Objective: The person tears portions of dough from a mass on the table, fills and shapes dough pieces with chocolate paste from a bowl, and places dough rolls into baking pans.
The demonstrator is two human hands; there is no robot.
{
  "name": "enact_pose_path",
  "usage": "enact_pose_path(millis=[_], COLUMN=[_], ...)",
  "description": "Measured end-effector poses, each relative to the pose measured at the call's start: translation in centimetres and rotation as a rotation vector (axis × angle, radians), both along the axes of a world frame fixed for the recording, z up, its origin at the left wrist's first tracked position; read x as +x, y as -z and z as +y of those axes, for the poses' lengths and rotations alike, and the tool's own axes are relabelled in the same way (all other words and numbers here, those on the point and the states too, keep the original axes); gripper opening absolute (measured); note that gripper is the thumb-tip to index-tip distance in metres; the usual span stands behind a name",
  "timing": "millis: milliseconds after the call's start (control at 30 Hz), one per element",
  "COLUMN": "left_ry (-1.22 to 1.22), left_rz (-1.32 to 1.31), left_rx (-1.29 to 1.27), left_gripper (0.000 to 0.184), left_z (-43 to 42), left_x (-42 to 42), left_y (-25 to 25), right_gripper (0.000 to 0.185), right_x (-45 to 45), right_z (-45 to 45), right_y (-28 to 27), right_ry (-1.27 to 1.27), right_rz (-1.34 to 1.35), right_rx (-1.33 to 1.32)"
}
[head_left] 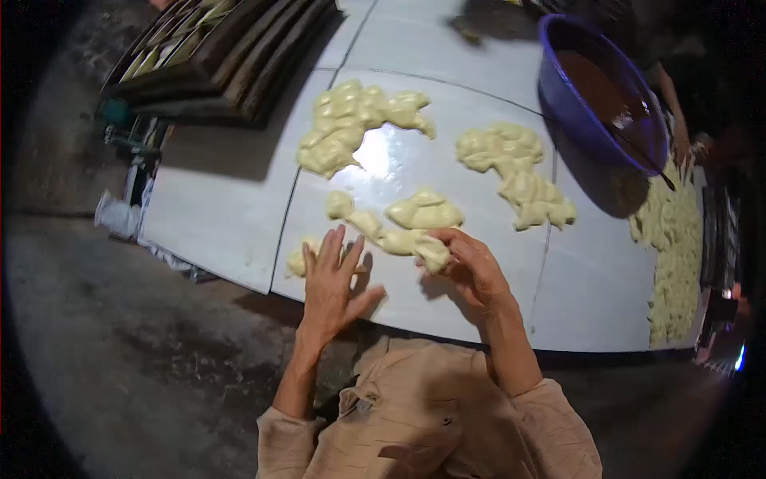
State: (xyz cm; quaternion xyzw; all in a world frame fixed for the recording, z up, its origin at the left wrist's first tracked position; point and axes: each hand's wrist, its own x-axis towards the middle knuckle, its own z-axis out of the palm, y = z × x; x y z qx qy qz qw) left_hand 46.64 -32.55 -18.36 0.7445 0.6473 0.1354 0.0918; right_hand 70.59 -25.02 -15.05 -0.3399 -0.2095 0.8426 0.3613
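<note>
Two hands observed at the near edge of the tiled table (215, 215). Left hand (325, 283): fingers spread beside a small dough piece (296, 263); contact cannot be determined. Right hand (477, 272): pinching a dough lump (432, 254) between thumb and fingers, inside that edge. Dough judged soft, limp, likely tacky; grip best taken beneath its thickest part. Beyond: larger dough masses (345, 120), then a purple basin (576, 112) toward the right edge.

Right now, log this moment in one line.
left hand: spread, beside small dough piece | right hand: holding dough lump | larger dough clusters: on tabletop | blue basin: brown contents
</note>
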Motion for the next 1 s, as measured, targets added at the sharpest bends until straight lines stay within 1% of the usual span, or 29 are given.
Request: enact_pose_path(millis=[33, 67, 100, 133, 200, 233, 267, 300, 367, 400, 433, 467, 500, 533, 567, 600, 667, 700, 733, 800, 833, 900, 933, 967, 1000], left_ry=[0.029, 0.053, 0.056, 0.008, -0.091, -0.134, -0.144, -0.149, -0.144, -0.131, -0.111, -0.082, -0.063, 0.038, 0.090, 0.134, 0.286, 0.292, 0.294, 0.253, 0.259, 0.251, 0.238, 0.318, 0.290], left_rz=[-0.110, -0.221, -0.418, -0.713, -0.947, -0.966, -1.001, -1.036, -1.057, -1.111, -1.164, -1.218, -1.264, -1.073, -1.125, -1.177, -1.196, -1.239, -1.281, -1.452, -1.528, -1.560, -1.578, -1.500, -1.536], left_rx=[0.012, 0.021, -0.025, -0.056, -0.232, -0.240, -0.305, -0.374, -0.513, -0.523, -0.533, -0.541, -0.458, -0.365, -0.188, -0.012, 0.153, 0.113, 0.077, 0.077, 0.041, 0.016, 0.003, -0.044, -0.188], left_gripper=[0.085, 0.093, 0.095, 0.080, 0.058, 0.039, 0.037, 0.035, 0.031, 0.035, 0.039, 0.043, 0.066, 0.082, 0.088, 0.096, 0.106, 0.107, 0.110, 0.109, 0.108, 0.107, 0.108, 0.098, 0.091], left_z=[0.5, 0.9, 1.4, 2.1, 3.5, 3.9, 4.3, 4.6, 5.0, 5.2, 5.5, 5.8, 5.8, 6.5, 7.2, 7.9, 9.2, 9.3, 9.4, 10.3, 11.0, 12.0, 12.3, 12.5, 12.3], left_x=[1.0, 2.2, 3.5, 5.2, 7.8, 8.8, 9.1, 9.4, 10.3, 11.0, 11.9, 12.9, 14.4, 15.5, 17.0, 18.9, 22.0, 23.5, 25.1, 28.6, 29.9, 31.7, 32.3, 32.5, 32.2], left_y=[-1.3, -2.3, -3.0, -3.6, -3.3, -3.0, -2.8, -2.6, -2.2, -1.9, -1.5, -1.3, -1.4, -2.2, -2.3, -2.3, -2.9, -2.7, -2.6, -3.0, -2.3, -1.9, -1.7, -0.7, -0.8], right_gripper=[0.047, 0.046, 0.045, 0.043, 0.041, 0.040, 0.039, 0.029, 0.024, 0.022, 0.020, 0.024, 0.027, 0.029, 0.034, 0.040, 0.041, 0.039, 0.032, 0.024, 0.022, 0.016, 0.011, 0.009, 0.010], right_x=[0.9, 1.3, 1.4, 1.5, 2.2, 2.6, 3.2, 4.5, 5.9, 6.5, 6.9, 7.7, 8.7, 9.5, 10.1, 10.5, 11.4, 11.4, 13.1, 14.1, 14.7, 16.8, 18.6, 19.6, 21.2], right_z=[0.3, 0.3, 0.2, 0.0, -0.3, -0.4, -0.3, 0.1, -0.2, -0.5, -0.7, -0.7, -0.7, -0.8, -0.8, -0.7, -0.7, -0.5, -0.7, 0.5, 1.3, 3.1, 4.1, 5.5, 7.8], right_y=[0.2, 0.8, 1.4, 1.7, 0.9, 0.2, -0.2, 0.3, 0.9, 1.2, 2.4, 3.0, 2.4, 1.8, 1.4, 0.8, -1.3, -0.9, -2.2, -4.0, -4.2, -4.6, -4.7, -5.0, -5.1], right_ry=[-0.028, -0.015, -0.009, -0.005, -0.008, 0.000, 0.013, -0.041, 0.014, 0.049, 0.233, 0.316, 0.299, 0.280, 0.352, 0.431, 0.462, 0.558, 0.420, 0.530, 0.549, 0.584, 0.502, 0.566, 0.638], right_rz=[-0.007, -0.058, -0.107, -0.152, -0.193, -0.228, -0.262, -0.356, -0.565, -0.673, -0.773, -0.746, -0.823, -0.900, -0.830, -0.867, -0.607, -0.297, -0.158, -0.049, -0.026, 0.015, -0.042, 0.019, -0.268], right_rx=[-0.060, -0.001, 0.055, 0.110, 0.117, 0.125, 0.135, 0.187, 0.258, 0.289, 0.606, 0.663, 0.637, 0.610, 0.620, 0.707, 0.551, 0.534, 0.371, 0.310, 0.268, 0.187, 0.273, 0.335, 0.564])
